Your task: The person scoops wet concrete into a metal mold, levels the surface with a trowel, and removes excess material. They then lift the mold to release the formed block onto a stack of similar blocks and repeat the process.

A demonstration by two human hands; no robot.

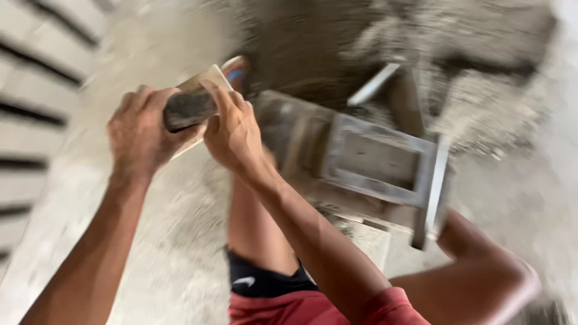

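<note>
My left hand (139, 129) and my right hand (232, 133) both close around a dark, dusty bar (188, 108), held side by side in front of me. A pale flat board (211, 78) shows just behind the bar; the blur hides whether the two are joined. To the right of my hands, touching neither, lies a grey metal block mould (373, 161), a rectangular frame with side handles. It sits low by my bare legs.
Grey concrete blocks (36, 90) lie in rows at the left. A heap of dark wet mix (337, 42) spreads across the top. A sandal with blue and orange (236, 67) is beyond the board. My knee (487, 271) is at the lower right. The ground is dusty.
</note>
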